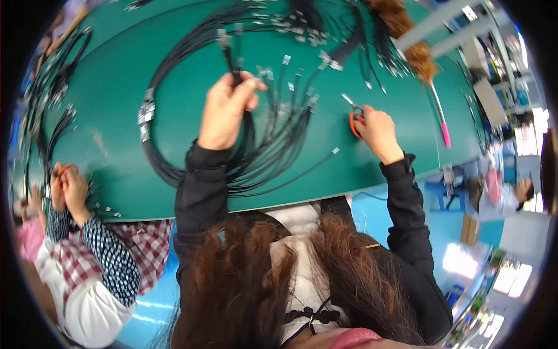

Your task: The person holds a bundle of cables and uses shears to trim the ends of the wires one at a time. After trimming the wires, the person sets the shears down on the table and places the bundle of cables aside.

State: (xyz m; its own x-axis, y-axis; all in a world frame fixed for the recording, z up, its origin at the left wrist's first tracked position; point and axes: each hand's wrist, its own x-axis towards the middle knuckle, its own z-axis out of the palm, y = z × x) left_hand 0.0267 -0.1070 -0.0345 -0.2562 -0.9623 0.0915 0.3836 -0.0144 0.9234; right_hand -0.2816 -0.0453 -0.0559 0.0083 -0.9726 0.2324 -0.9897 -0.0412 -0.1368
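Nearest, the right hand [376,129] is closed around a small pair of orange-handled scissors [355,115], blades pointing up and left over the green tabletop [174,87]. The left hand [225,107] pinches a gathered bunch of thin black cables with silver metal end tags [256,145], lifting their upper ends while the loops lie coiled on the tabletop beneath and around it. These cables look light, limp and prone to tangling; gripping them bunched close to the tagged ends seems the surest hold. At the left edge, a co-worker's hands [64,186] work over more cables. Farther off lies a pink-handled brown feather duster [418,58].
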